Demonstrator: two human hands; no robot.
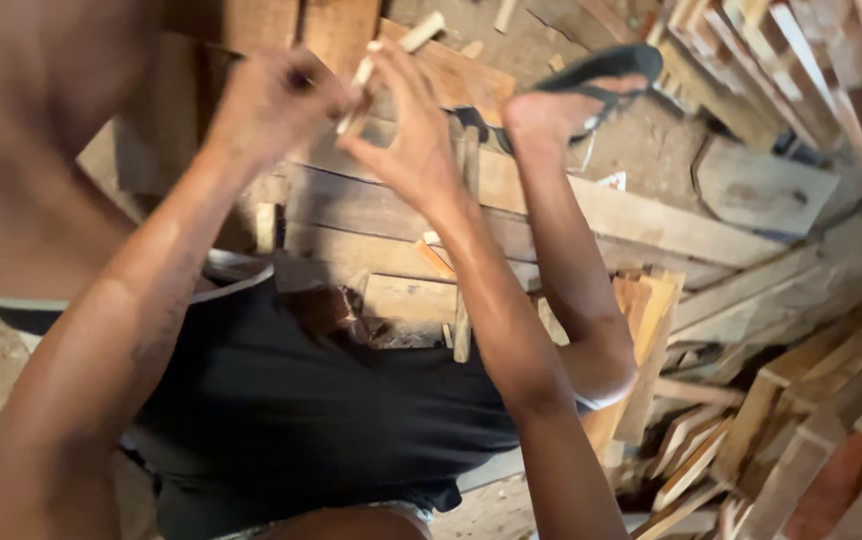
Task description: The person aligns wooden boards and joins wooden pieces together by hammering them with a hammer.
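Plank floor [591, 205], hands [406, 135] seemingly pinching stick [363, 75]

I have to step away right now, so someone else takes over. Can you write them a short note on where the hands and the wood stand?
Left hand: closed in a fist beside the stick; what it grips is hidden.
Right hand: pinching a thin pale wooden stick, held up above the planks.
Right foot in a black sandal rests on the planks.
More wood scraps lie piled at the right.
Done: stick picked up. Left: cannot tell from this view.
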